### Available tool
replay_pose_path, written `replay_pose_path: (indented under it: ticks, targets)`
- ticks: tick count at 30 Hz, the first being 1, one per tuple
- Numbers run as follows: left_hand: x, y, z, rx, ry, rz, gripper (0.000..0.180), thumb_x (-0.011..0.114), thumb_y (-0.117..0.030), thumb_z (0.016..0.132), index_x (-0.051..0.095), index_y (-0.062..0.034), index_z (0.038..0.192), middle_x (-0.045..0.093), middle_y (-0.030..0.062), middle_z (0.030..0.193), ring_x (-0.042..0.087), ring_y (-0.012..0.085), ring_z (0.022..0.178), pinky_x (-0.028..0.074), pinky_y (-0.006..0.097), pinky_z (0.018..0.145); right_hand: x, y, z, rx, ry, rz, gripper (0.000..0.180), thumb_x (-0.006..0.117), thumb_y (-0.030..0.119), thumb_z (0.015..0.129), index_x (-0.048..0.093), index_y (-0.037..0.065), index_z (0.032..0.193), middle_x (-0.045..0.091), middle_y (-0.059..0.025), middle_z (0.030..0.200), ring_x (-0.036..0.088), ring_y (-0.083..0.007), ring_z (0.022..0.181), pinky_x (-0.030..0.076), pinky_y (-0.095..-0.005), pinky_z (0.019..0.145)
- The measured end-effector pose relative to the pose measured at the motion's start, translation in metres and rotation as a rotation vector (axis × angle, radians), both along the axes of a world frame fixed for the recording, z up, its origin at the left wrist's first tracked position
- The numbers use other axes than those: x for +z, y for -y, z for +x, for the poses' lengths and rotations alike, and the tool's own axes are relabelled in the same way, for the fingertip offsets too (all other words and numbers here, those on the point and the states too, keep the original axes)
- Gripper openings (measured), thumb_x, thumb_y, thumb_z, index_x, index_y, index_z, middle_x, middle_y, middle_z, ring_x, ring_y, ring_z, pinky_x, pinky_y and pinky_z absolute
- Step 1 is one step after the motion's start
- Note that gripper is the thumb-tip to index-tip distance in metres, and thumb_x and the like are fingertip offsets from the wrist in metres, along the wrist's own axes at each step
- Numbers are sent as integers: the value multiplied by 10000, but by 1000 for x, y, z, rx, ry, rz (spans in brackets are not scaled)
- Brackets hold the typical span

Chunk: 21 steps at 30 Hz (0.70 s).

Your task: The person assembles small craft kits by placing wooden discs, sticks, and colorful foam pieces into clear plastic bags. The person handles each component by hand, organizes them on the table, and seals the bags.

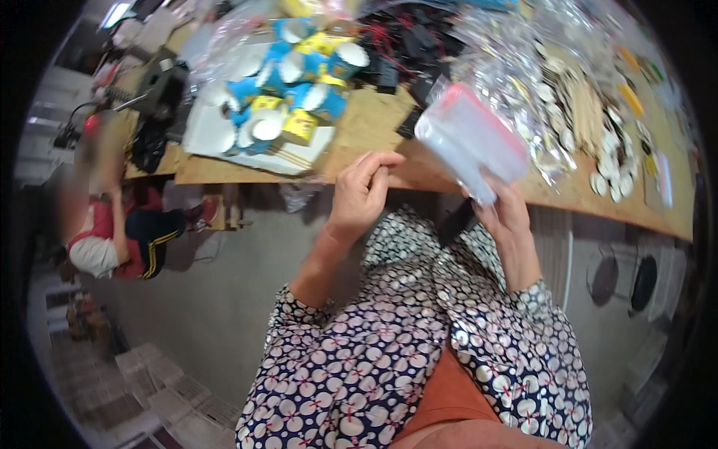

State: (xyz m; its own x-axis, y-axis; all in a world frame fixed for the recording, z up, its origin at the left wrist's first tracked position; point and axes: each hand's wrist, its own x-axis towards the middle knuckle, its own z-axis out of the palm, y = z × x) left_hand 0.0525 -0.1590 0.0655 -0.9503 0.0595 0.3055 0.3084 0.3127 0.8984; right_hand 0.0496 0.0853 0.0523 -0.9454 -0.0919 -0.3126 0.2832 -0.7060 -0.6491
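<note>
My right hand [508, 213] is closed on a clear plastic bag [475, 135] with a pink-red edge along its top. The bag is tilted and held above the table's front edge, and it may be more than one bag in a stack. My left hand [361, 193] is at the same edge, to the left of the bag and apart from it. Its fingers are curled together, and nothing shows in them. Below the right hand a dark flat piece [455, 223] hangs in front of the patterned garment; its kind is unclear.
On the wooden table [366, 127], a white tray [202, 138] bears several blue and yellow paper cups [265, 127]. Black parts with red wires [407, 41], clear packets [497, 52], wooden sticks [583, 112] and white discs [617, 168] lie behind and right. Another person [123, 232] sits at left; stools [643, 283] stand right.
</note>
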Motion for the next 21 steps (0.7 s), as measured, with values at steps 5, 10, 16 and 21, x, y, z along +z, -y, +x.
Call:
replay_pose_path:
  ticks: [5, 10, 16, 21]
  targets:
    - [-34, -41, -26, -211, -218, -359, 254, 503, 54, 910, 649, 14, 1113, 653, 177, 1139, 631, 325, 1080, 502, 382, 946, -12, -54, 16, -56, -7, 26, 404, 629, 29, 927, 484, -9, 1303, 655, -181, 1052, 717, -277, 756, 525, -191, 425]
    - [-51, -50, -66, -6, -250, -202, 234, 529, -17, 938, 632, -3, 1148, 655, 167, 1171, 650, 282, 1044, 522, 358, 909, -5, -48, 23, -89, 20, 173, 370, 653, 33, 918, 541, 17, 1270, 672, -130, 1052, 712, -195, 737, 528, -187, 407]
    - [-7, -56, -27, -127, 425, 438, 248, 487, -265, 1040, 558, -44, 1129, 654, 65, 1000, 641, 108, 795, 529, 234, 643, -31, -50, 18, -68, -321, 295, 331, 615, -23, 923, 605, 45, 1246, 690, -43, 1095, 684, -146, 894, 580, -289, 690]
    - [-18, -44, -1, 84, 290, 416, 256, 483, -289, 1037, 509, -47, 1114, 598, 57, 950, 638, 127, 788, 545, 247, 648, -32, -22, 14, -212, -593, 618, 295, 619, -14, 927, 631, 14, 1220, 672, -51, 1158, 609, -123, 1071, 488, -279, 938]
